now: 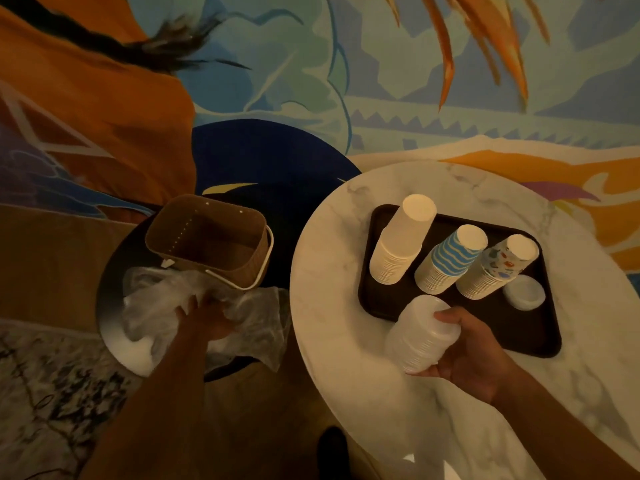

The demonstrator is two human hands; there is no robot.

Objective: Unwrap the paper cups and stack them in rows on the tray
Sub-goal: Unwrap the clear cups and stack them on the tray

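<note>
Over marble table (588,393), cup stack (419,336) lies tilted in right hand (474,351).

Inverted cup stacks on the dark tray (519,336)
White stack (398,247), blue-striped stack (446,265), patterned stack (491,271) in a row, low translucent stack (524,293) beside; right hand (474,351) grips a tilted clear stack (415,336); left hand (204,318) clutches the wrapper (258,322).

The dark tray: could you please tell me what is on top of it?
Inverted white stack, blue-striped stack, patterned stack and a small translucent cup. The tray surface beneath them is covered.
</note>
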